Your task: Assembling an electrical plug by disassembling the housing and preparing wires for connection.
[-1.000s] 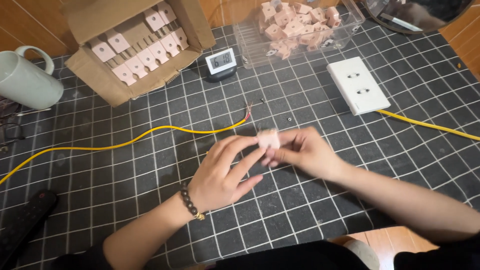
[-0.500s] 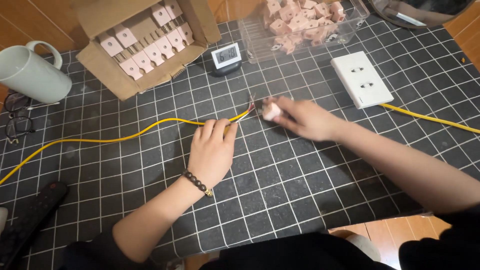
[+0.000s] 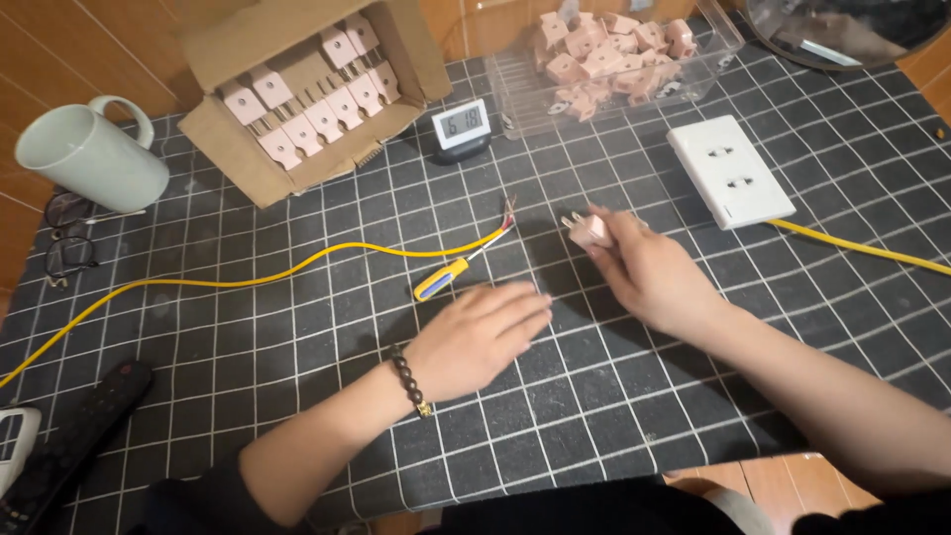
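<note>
The right hand [image 3: 654,272] pinches a small pink plug [image 3: 590,230] between thumb and fingertips, the grip closed on its body with the metal prongs pointing away to the left, clear of the fingers. It sits above the middle of the desk [image 3: 693,416], nearer the far edge than the near one. The plug looks like light, rigid moulded plastic: easy to lift, not fragile, but small and smooth enough to twist in a loose pinch, so the flat sides of the body are the sensible place to hold it (the prongs are best left free).

The left hand [image 3: 475,337] lies flat and open on the desk, palm down, holding nothing; just beyond its fingers is a screwdriver [image 3: 444,278] with a yellow and blue handle. The stripped end of a yellow cable [image 3: 297,267] lies just left of the plug, its bare strands fanned out; the cable looks limp and will trail if pulled.

Farther out, a white socket plate [image 3: 731,170] lies toward the right edge, a clear tray [image 3: 515,94] of more pink plugs by the far edge, a cardboard box [image 3: 297,163] of the same toward the far left corner, and a mug [image 3: 89,154] at the left edge.
</note>
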